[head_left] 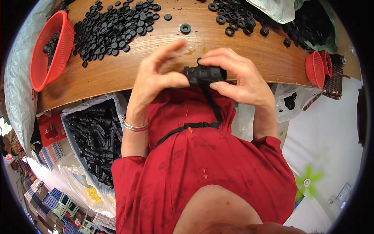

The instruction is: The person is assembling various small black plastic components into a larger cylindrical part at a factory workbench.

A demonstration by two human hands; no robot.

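A short black cylindrical plastic piece [205,74] with a wider right end lies level in front of me, at the table's near edge. My right hand [244,78] grips that wider end between thumb and fingers. At the piece's left end is my left hand [152,78], its thumb touching or very close to it. The left fingers are spread and raised, the forefinger smeared by motion. A black strap [212,103] hangs below the piece across my red garment; whether it joins the piece I cannot tell.
Small black round caps [117,29] lie heaped on the wooden table [105,76], and black rings [231,13] farther right. Red baskets [64,46] stand at the left and right [314,69]. A lined bin [68,113] of black parts sits below the table's left edge.
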